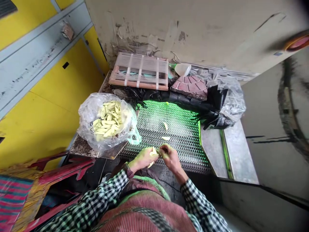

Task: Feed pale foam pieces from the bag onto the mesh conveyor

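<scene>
My left hand (142,158) is closed around several pale yellow, crescent-shaped pieces (152,152). Close against it, my right hand (170,157) has thumb and fingers drawn together; whatever is between them is hidden. Both hands are over the near end of a metal mesh conveyor belt (185,148). Farther up the belt lie two similar pieces, an upper crescent (165,126) and a lower crescent (165,138), apart from each other. To the left, an open clear plastic bag (85,111) holds a heap of the same crescents (109,119).
Green light glows beneath a black plastic cover (154,94) at the belt's far end. On top rest a strapped wooden frame (138,84) and a pinkish patterned slab (189,84). Metal side plates (213,151) flank the belt on the right. A red frame (65,172) stands lower left.
</scene>
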Demonstrator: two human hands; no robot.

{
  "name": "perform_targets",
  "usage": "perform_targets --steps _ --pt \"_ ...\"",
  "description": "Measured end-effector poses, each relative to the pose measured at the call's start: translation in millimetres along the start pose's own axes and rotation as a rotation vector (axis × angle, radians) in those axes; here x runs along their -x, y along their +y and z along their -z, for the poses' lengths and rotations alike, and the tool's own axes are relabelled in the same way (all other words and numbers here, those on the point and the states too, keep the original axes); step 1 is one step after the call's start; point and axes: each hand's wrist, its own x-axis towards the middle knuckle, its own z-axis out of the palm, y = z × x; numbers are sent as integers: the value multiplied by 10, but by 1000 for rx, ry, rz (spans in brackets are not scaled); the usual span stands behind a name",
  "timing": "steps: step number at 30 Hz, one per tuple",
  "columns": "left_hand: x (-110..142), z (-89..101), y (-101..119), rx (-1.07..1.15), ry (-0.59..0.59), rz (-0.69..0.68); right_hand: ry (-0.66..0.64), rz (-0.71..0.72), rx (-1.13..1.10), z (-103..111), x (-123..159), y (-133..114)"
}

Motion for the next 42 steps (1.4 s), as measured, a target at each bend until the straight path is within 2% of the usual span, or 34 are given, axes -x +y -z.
perform_targets --steps 3,6,8,13,16,19,20,22,24,26,29,34,42 --pt "4 32 -42 33 4 23 29 -106 -108 -25 -42 93" --pt "4 39 -79 -43 -28 11 -67 -23 -94 -81 -60 81" --pt "-6 25 -106 -45 -37 4 -79 -8 -75 -125 -87 75" --pt "-42 8 -227 140 -12 43 58 -162 -40 -92 -259 240" --pt "-54 12 -291 202 -2 41 145 -167 66 14 -340 293" --pt "-52 14 -289 276 6 10 225 -162 129 84 -311 219" --pt "-48 18 -271 298 11 -12 214 -164 133 86 -276 179" --pt "-38 33 -218 326 8 -60 87 -208 34 54 -187 102" --pt "-29 56 -157 316 -23 -90 -63 -292 -193 -15 -103 51" --pt "-27 77 -112 268 -51 -102 -112 -359 -400 -90 -52 35" --pt "-47 81 -109 238 -15 -114 -11 -361 -467 -150 -46 60" --pt "-127 20 -233 380 183 -35 108 -342 -480 -138 -89 129" --pt "-140 10 -239 498 245 83 266 -274 -283 -230 -85 237"
